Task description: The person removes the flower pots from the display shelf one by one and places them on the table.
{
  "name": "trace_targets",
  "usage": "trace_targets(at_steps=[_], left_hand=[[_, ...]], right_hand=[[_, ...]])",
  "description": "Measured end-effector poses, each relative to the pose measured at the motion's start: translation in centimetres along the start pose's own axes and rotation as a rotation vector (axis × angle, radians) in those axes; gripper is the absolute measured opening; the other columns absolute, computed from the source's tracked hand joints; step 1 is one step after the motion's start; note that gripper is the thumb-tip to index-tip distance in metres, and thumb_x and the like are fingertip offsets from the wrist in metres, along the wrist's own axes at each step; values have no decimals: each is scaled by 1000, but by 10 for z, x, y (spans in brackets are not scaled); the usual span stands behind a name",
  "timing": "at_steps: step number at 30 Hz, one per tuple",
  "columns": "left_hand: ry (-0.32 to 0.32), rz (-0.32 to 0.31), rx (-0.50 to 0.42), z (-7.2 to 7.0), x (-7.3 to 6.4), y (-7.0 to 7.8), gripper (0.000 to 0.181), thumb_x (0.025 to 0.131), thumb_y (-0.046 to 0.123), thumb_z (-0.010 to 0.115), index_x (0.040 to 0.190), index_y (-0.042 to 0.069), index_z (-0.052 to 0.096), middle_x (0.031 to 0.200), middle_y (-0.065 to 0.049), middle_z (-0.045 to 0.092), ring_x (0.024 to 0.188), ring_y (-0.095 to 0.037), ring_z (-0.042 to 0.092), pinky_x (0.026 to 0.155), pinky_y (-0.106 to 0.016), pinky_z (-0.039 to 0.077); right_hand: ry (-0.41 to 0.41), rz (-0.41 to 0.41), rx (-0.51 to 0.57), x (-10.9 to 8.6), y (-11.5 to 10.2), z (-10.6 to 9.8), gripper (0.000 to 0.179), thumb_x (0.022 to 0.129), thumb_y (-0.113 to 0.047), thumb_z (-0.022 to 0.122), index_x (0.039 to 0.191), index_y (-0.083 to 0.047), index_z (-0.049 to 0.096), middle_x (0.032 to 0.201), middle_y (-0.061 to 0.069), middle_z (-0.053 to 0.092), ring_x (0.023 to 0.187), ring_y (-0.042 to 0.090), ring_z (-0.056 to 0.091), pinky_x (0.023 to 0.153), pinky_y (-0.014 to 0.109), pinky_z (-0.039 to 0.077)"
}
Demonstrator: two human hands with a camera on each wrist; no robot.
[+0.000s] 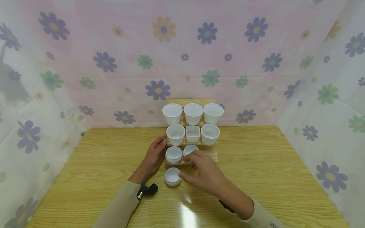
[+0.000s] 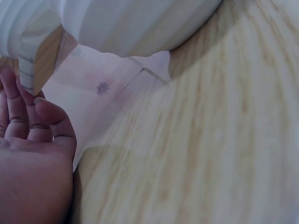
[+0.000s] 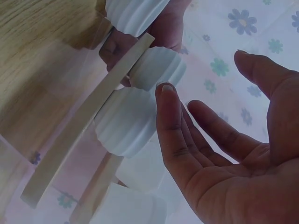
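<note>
A stepped wooden stand holds rows of small white cups. At its left side my left hand grips the end of a shelf, thumb and fingertips around the wood's corner in the left wrist view. My right hand hovers over the lowest shelf, thumb spread from the fingers and nothing between them. Its fingertips overlap a ridged white cup, partly hidden. Beside that stands another ridged cup. A third ridged cup sits on the table in front, right at my right thumb.
On the middle shelf, a square white cup stands between two round cups. Three larger white cups line the upper shelf. The wood-grain table meets a flowered cloth backdrop behind the stand.
</note>
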State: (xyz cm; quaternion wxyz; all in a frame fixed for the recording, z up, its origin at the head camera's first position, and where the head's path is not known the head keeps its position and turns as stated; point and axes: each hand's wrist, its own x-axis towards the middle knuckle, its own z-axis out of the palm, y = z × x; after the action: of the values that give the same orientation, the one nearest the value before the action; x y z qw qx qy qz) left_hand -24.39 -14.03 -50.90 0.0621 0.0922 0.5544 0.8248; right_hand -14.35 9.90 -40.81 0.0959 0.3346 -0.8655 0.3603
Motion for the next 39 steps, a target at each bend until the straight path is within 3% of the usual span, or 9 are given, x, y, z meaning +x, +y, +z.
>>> trace_targets(at_steps=[8,20,30,39], left_hand=[[-3,4,-11,0,0,0,28,114,21,51,135,2,54,117,0,68,109,-12,64,96,-28,54],[3,1,-12,3,0,2,26,114,21,51,133,4,55,117,1,68,108,-12,64,95,-28,54],[-1,-1,-9,2,-1,2,25,115,21,50,133,5,56,117,1,68,109,-12,64,95,-28,54],[6,-5,-13,2,-1,2,23,115,21,50,131,7,57,115,1,68,107,-12,64,94,-28,54]], right_hand=[[58,46,-48,2,4,-7,44,83,-22,95,114,-2,71,111,8,70,86,17,68,76,29,61],[92,63,-36,4,11,-15,49,82,-21,95,119,0,69,115,9,68,87,21,70,77,36,63],[102,96,-89,6,18,-13,52,81,-20,96,121,-1,68,114,12,65,86,22,68,75,33,61],[136,98,-174,6,24,-10,54,81,-23,96,120,0,68,113,12,64,84,15,61,71,27,56]])
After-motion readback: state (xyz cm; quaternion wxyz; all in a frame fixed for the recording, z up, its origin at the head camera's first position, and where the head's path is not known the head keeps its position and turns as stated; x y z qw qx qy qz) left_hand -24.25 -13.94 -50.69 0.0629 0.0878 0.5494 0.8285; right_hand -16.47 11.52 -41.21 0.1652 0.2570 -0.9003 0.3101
